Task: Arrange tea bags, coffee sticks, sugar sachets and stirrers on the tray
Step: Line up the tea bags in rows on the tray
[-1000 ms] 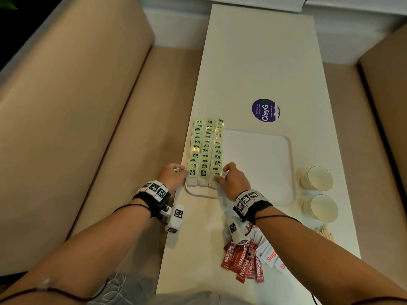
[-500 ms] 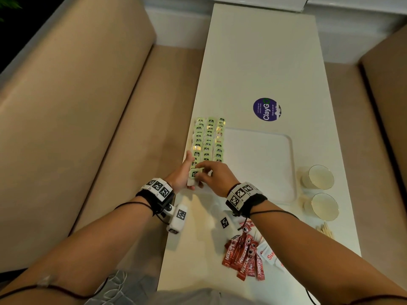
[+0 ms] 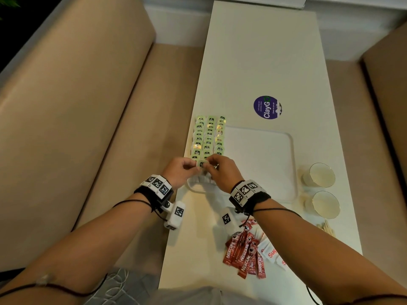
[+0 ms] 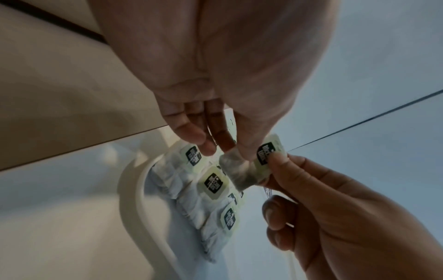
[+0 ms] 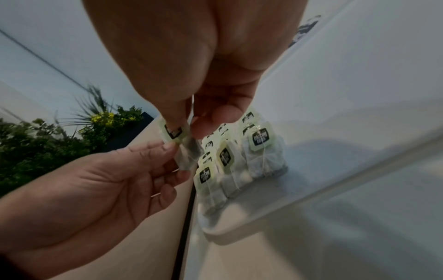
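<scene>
- The left hand [image 3: 182, 170] and the right hand [image 3: 222, 170] meet over the near left corner of the tray [image 3: 259, 164], and both pinch one tea bag [image 3: 202, 164] between thumb and fingertips.
- In the left wrist view the right thumb and forefinger pinch the pale green paper tag [image 4: 267, 154], while the left fingertips [image 4: 227, 144] close on the top of the gauze pouch [image 4: 237, 174] just beside it.
- The held tea bag hangs clear of the tray, just above the near end of the rows of tea bags [image 3: 209, 137] that fill the tray's left side.
- Judged by its look, the bag is very light and limp: a soft pouch of loose leaf, a thin string and a stiffer tag. A tight squeeze could tear it, so the tag or the pouch's top seam is the safer hold; the string may snag on neighbouring bags.
- Its long axis runs from tag to pouch, roughly upright, tag up and pouch down, a little tilted.
- The laid bags overlap in three columns running away from the person, printed tags upward.
- The coffee sticks [image 3: 244, 254] and sugar sachets [image 3: 272, 253] lie on the table [image 3: 264, 51] near the person, apart from the tray; the stirrers [image 3: 326, 227] lie at the right edge, near two cups [image 3: 320, 190].
</scene>
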Available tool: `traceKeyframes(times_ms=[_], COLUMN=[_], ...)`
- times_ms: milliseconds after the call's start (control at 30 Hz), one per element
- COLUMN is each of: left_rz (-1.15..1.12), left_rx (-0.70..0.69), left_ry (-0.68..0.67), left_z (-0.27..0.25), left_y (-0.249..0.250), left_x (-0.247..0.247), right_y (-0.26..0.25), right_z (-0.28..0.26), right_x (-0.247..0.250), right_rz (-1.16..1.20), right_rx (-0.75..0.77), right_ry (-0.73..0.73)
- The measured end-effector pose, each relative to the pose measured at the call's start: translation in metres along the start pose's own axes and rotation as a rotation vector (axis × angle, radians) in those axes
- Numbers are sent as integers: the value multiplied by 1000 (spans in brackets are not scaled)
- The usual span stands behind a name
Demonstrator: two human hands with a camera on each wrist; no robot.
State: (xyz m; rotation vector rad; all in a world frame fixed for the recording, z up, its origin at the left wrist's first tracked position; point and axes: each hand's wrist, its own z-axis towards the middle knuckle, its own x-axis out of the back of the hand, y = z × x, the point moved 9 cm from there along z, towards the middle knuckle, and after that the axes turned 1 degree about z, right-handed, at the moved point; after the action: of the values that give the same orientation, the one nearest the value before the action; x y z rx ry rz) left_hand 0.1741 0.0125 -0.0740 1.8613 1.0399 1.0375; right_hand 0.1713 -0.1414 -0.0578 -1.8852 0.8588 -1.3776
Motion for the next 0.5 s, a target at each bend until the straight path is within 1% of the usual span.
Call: traceKeyframes(times_ms=[67, 200, 300, 400, 500], left_rz=[-13, 2, 26, 149, 272], left_rx=[4, 24, 44, 62, 67], left_ry=[33, 42, 57, 84, 76], left_z=[4, 10, 9, 9, 8], left_y=[-2, -7, -14, -21, -23], left_x=[3, 2, 1, 3, 2], right_y=[5, 13, 24, 37, 50], right_z=[-1, -5, -4, -6, -10], right_x=[-2, -13, -12, -20, -30], right_rz=[29, -32, -63, -144, -173], right_rx=[-21, -63, -125, -203, -270], right_ry=[-6, -106, -100, -160, -214])
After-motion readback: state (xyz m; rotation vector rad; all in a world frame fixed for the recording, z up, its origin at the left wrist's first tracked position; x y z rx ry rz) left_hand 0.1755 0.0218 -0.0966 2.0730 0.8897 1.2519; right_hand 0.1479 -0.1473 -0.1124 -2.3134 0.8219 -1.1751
